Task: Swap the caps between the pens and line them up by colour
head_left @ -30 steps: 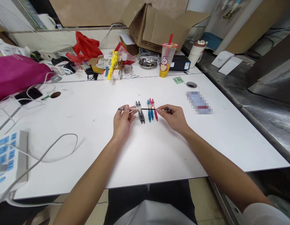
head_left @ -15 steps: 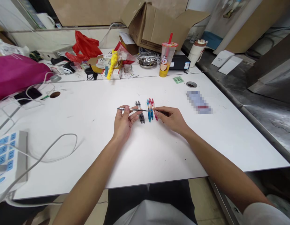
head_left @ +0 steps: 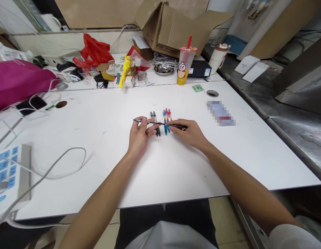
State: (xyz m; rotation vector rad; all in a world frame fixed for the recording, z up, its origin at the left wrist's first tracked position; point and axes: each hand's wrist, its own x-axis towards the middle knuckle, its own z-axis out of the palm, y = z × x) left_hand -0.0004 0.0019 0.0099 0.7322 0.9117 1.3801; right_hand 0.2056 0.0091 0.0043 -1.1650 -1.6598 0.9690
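Both hands hold one thin black pen (head_left: 160, 123) level above the white table (head_left: 103, 117). My left hand (head_left: 139, 136) pinches its left end between thumb and fingers. My right hand (head_left: 190, 133) grips its right end, fingers closed. Just behind the held pen, several pens lie side by side on the table: two black pens (head_left: 153, 116) on the left, then a blue pen (head_left: 164, 116) and red pens (head_left: 168, 114) to the right.
A drink cup with a red straw (head_left: 183, 65) stands at the back, by an open cardboard box (head_left: 173, 29). A blurred card (head_left: 220, 112) lies to the right. A power strip (head_left: 8, 173) and white cable (head_left: 59, 166) are at the left. A magenta bag (head_left: 17, 79) sits far left.
My right hand has slid leftward along the pen toward my left hand. The pen's two parts have come together and the whole has shifted slightly right.
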